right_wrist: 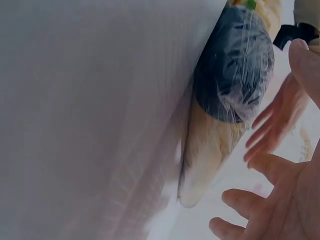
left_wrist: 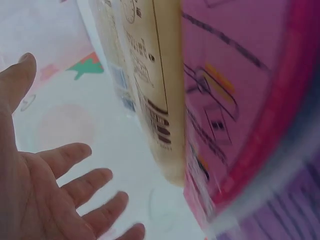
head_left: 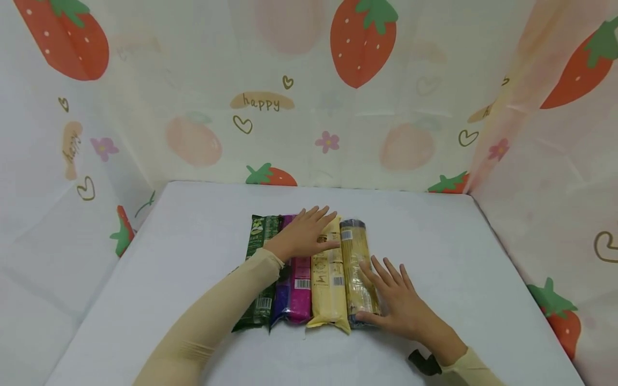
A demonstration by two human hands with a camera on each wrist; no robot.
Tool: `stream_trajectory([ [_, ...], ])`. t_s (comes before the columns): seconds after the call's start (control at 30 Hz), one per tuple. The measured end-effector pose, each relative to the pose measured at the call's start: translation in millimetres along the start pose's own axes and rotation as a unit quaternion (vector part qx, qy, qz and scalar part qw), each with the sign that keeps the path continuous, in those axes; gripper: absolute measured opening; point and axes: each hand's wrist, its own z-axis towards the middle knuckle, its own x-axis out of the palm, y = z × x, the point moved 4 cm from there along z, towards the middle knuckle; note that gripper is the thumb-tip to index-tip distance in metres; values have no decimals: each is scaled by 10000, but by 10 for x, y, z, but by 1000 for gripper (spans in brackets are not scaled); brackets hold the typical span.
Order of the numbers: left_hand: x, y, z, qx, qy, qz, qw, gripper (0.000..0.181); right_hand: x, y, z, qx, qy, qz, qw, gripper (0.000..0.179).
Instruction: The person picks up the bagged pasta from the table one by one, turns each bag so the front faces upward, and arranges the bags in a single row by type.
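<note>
Several long packs lie side by side on the table: a dark green pack (head_left: 263,303), a magenta and purple pack (head_left: 300,303), a pale yellow pack (head_left: 330,303) and a clear pack of dried noodles (head_left: 356,254) with dark ends. My left hand (head_left: 305,235), fingers spread, is over the upper part of the magenta and yellow packs. In the left wrist view its palm (left_wrist: 52,200) shows beside the yellow pack (left_wrist: 160,75), holding nothing. The right hand (head_left: 399,306) has straight, spread fingers at the noodle pack's right side, its thumb near the lower end (right_wrist: 232,65).
The packs lie on a white table (head_left: 425,241). Strawberry-printed curtains (head_left: 309,134) stand at the back and on both sides. A dark band (head_left: 425,363) shows near the right wrist.
</note>
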Motion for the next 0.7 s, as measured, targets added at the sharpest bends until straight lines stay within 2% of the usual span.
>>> stream_trajectory([
  [0.1,29,-40,72,126,8,-22,9999,89,17,9,-8,-90,7,80,9999,104],
  [0.33,76,-150,246,129,269,120,9995,87,56,23,-28,-145,131,271,9994,111],
  [0.7,169,-191,438,-75,512,-153,9985,89,94,42,-34,-202,251,245,9992,122],
])
